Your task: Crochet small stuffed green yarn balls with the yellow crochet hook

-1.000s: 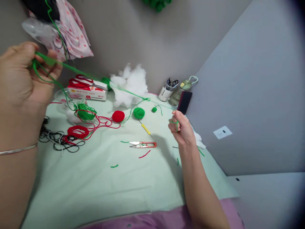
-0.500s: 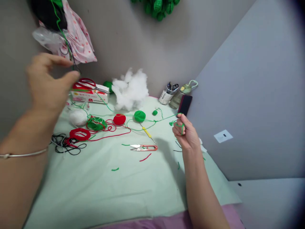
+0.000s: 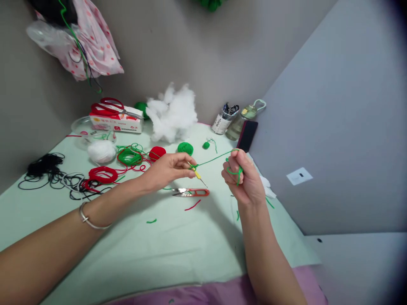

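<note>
My left hand (image 3: 170,170) is closed in a pinch on green yarn (image 3: 216,159) above the middle of the table. From its fingertips the yarn runs slightly slack up to my right hand (image 3: 243,176). My right hand is a loose fist, with the yarn over the index finger and looped round the lower fingers. Just beyond the left fingertips lies a yellow-handled crochet hook (image 3: 197,174), partly covered by them. Thread snips (image 3: 190,192) with an orange-red handle lie below it. A green yarn ball (image 3: 185,148) sits behind the left hand, beside a red yarn ball (image 3: 157,153).
White stuffing (image 3: 173,112) is heaped at the back, beside a box (image 3: 116,122) with red scissors (image 3: 110,106) on it. A pen cup (image 3: 221,122), bottle (image 3: 237,125) and phone (image 3: 247,135) stand at back right. Tangled black yarn (image 3: 44,167) lies left. Yarn scraps dot the table.
My left hand has come down and right from high on the left to the yarn near the crochet hook. My right hand keeps its hold almost in place. The view has tilted slightly down.
</note>
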Motion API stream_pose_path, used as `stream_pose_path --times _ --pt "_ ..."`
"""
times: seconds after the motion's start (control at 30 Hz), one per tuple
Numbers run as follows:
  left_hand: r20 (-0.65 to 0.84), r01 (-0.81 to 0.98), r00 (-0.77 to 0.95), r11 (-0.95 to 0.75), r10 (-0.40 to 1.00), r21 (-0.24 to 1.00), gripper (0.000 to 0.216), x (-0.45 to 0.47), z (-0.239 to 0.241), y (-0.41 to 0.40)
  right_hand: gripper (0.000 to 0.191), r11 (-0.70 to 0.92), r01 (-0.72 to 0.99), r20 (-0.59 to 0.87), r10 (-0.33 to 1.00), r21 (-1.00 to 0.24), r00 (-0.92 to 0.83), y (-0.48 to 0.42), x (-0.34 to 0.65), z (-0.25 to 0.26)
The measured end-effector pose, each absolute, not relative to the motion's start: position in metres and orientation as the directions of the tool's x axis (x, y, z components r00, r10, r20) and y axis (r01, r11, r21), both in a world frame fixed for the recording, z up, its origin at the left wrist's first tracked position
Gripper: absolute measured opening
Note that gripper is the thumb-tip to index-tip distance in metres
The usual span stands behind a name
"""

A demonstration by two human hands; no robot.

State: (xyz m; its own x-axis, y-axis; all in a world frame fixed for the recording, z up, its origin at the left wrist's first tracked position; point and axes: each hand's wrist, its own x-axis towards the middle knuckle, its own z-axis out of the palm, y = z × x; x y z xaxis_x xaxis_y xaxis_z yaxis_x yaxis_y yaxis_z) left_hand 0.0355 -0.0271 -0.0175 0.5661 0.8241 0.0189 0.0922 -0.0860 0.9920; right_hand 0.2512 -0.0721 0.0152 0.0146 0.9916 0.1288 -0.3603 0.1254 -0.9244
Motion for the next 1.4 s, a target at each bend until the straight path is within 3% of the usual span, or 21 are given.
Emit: stream_pose_path --times 0.17,0.33,0.53,0.73,0.97,1.2,1.4 --pt "0.021 0.012 0.516 -0.031 0.856 0.999 0.029 0.036 -0.010 -0.030 0.027 0.069 -0.156 0.056 0.995 -0.985 0.086 -0.070 0.250 0.010" --pt "0.038 0.078 0.516 -0.091 0.856 0.993 0.025 0.038 -0.007 -0.035 0.026 0.082 0.133 0.081 0.997 -0.988 -0.013 -0.075 0.234 0.004" --pt "0.073 0.105 0.519 -0.148 0.852 0.983 0.023 0.037 -0.007 -0.037 0.017 0.143 0.266 0.141 0.990 -0.953 -0.028 -0.077 0.221 -0.002" --pt "0.174 0.060 0.490 -0.232 0.854 0.971 0.018 0.032 0.002 -0.034 0.018 0.157 0.277 0.173 0.984 -0.948 0.032 -0.077 0.223 0.000" --pt "0.197 0.165 0.469 -0.305 0.861 0.938 0.014 0.033 -0.003 -0.036 0.022 0.094 0.208 0.094 0.996 -0.974 -0.013 -0.079 0.221 -0.001" --pt "0.071 0.064 0.476 -0.115 0.877 0.991 0.016 0.031 0.000 -0.033 0.024 -0.012 0.095 -0.019 0.998 -0.995 -0.067 -0.077 0.222 -0.004" --pt "0.073 -0.049 0.503 -0.056 0.861 0.997 0.022 0.033 0.001 -0.033 0.022 0.019 0.085 0.017 1.000 -0.996 -0.022 -0.077 0.222 -0.005"
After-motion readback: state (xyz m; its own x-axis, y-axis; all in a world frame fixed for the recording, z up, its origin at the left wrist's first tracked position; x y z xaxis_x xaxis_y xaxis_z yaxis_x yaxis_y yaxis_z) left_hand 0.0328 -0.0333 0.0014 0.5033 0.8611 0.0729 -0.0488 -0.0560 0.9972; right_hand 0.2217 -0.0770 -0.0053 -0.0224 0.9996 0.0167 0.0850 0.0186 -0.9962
